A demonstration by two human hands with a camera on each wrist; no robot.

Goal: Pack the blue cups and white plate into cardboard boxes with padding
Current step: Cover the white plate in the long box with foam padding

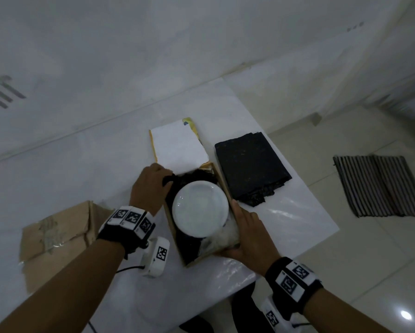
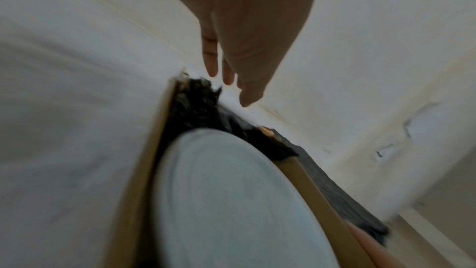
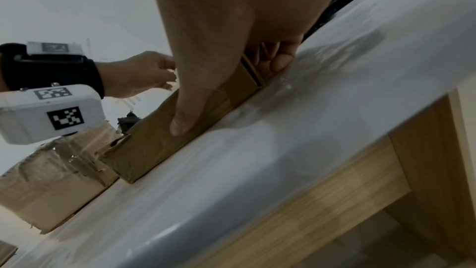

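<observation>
The plate lies in the open box on black padding. Left hand grasps the padding; right hand clasps the box's corner. Cups unseen; covering and closing remain.

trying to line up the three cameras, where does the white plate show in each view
Head: white plate at lower centre, lying in the open cardboard box between both hands.
Left wrist: plate fills the lower centre, blurred, below the left hand.
Right wrist: not in view; only the box's outer wall shows, gripped by the right hand.
Shared landmark: the cardboard box.
</observation>
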